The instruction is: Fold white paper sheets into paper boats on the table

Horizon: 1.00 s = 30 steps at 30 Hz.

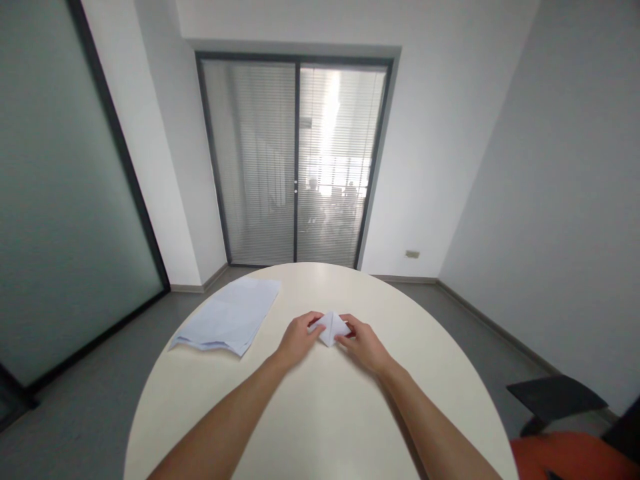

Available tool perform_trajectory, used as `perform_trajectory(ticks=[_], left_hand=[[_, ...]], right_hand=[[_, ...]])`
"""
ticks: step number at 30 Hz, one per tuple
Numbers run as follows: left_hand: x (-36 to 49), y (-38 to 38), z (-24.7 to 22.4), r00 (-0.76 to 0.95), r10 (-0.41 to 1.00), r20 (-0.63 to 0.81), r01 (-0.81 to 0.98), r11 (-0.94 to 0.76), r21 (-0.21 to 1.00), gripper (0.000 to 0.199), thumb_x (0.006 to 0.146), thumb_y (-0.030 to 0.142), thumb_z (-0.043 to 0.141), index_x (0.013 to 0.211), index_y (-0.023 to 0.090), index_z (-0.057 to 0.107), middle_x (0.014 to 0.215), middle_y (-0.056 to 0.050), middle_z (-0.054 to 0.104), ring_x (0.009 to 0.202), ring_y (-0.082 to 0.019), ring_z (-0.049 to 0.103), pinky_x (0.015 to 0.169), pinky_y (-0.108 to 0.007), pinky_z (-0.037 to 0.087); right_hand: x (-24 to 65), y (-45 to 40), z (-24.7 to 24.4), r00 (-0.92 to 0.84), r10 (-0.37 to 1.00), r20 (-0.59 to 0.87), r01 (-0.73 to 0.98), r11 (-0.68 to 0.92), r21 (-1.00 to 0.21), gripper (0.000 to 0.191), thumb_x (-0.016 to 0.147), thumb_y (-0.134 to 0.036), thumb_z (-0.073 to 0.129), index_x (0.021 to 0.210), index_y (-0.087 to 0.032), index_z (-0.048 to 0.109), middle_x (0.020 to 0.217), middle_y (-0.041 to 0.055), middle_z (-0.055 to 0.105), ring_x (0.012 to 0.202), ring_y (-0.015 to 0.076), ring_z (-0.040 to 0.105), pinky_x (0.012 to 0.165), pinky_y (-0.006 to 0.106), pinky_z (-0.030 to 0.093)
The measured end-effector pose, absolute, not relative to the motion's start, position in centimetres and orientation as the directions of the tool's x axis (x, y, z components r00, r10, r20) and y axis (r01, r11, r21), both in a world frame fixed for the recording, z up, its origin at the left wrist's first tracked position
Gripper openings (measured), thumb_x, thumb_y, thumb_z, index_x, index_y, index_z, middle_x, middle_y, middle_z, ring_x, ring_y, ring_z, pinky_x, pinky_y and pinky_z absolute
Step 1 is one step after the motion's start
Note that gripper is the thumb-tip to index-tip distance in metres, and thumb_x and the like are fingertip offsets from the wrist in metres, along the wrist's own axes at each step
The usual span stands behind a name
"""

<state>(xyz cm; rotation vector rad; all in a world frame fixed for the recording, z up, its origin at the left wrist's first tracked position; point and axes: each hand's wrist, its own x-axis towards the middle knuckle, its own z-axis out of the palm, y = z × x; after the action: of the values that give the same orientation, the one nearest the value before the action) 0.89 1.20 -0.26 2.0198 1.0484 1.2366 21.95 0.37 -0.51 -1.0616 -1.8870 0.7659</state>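
A small white folded paper, diamond-shaped with a crease down its middle, is held between both hands just over the middle of the round table. My left hand pinches its left corner between thumb and fingers. On the opposite corner, my right hand has its thumb in front and its fingers behind. Whether the paper touches the tabletop cannot be made out.
A stack of white sheets lies at the table's left edge, its near corners curling. An orange chair seat with a black armrest stands beside the table at the lower right. Glass doors with blinds are beyond.
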Motion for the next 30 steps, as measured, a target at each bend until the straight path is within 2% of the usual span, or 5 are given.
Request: perform_trajectory(ticks=[8, 12, 19, 25, 30], left_hand=[[1.0, 1.2, -0.4, 0.283, 0.863, 0.418, 0.326, -0.496, 0.804, 0.031, 0.078, 0.016, 0.063, 0.108, 0.020, 0.068, 0.103, -0.003, 0.073, 0.090, -0.017, 0.066, 0.084, -0.028, 0.050], [1.1, 1.0, -0.3, 0.302, 0.823, 0.480, 0.317, -0.562, 0.764, 0.025, 0.087, 0.024, 0.058, 0.108, 0.021, 0.071, 0.103, -0.004, 0.074, 0.090, -0.018, 0.065, 0.087, -0.031, 0.050], [1.0, 0.7, 0.1, 0.269, 0.775, 0.572, 0.371, -0.632, 0.681, 0.022, 0.092, 0.030, 0.055, 0.105, 0.023, 0.072, 0.098, -0.004, 0.073, 0.085, -0.018, 0.064, 0.082, -0.030, 0.050], [1.1, 0.6, 0.4, 0.261, 0.768, 0.585, 0.375, -0.639, 0.672, 0.021, 0.093, 0.032, 0.055, 0.095, 0.022, 0.073, 0.092, -0.003, 0.072, 0.085, -0.017, 0.064, 0.079, -0.028, 0.050], [0.9, 1.3, 0.0, 0.194, 0.783, 0.591, 0.341, -0.619, 0.707, 0.022, 0.093, 0.033, 0.055, 0.095, 0.020, 0.072, 0.093, -0.005, 0.072, 0.087, -0.018, 0.065, 0.082, -0.030, 0.050]], right_hand=[[22.0, 0.2, -0.3, -0.277, 0.900, 0.338, 0.419, 0.429, -0.800, 0.032, 0.084, -0.030, 0.064, 0.113, -0.020, 0.067, 0.098, 0.0041, 0.073, 0.084, 0.0196, 0.064, 0.076, 0.030, 0.049], [22.0, -0.3, 0.6, -0.266, 0.878, 0.399, 0.437, 0.479, -0.762, 0.031, 0.093, -0.039, 0.053, 0.112, -0.021, 0.070, 0.106, 0.0064, 0.073, 0.092, 0.0223, 0.064, 0.083, 0.034, 0.048], [21.7, -0.6, 1.4, -0.213, 0.828, 0.518, 0.482, 0.550, -0.682, 0.035, 0.091, -0.044, 0.057, 0.119, -0.025, 0.067, 0.118, 0.0075, 0.070, 0.103, 0.0254, 0.062, 0.091, 0.038, 0.048], [21.5, -0.8, 1.7, -0.241, 0.829, 0.505, 0.496, 0.552, -0.670, 0.029, 0.093, -0.043, 0.055, 0.105, -0.025, 0.074, 0.104, 0.0067, 0.074, 0.095, 0.0237, 0.064, 0.086, 0.036, 0.047], [21.8, -0.3, 1.4, -0.160, 0.853, 0.496, 0.487, 0.506, -0.712, 0.031, 0.093, -0.046, 0.054, 0.101, -0.023, 0.074, 0.105, 0.0081, 0.075, 0.095, 0.0241, 0.065, 0.083, 0.037, 0.047]])
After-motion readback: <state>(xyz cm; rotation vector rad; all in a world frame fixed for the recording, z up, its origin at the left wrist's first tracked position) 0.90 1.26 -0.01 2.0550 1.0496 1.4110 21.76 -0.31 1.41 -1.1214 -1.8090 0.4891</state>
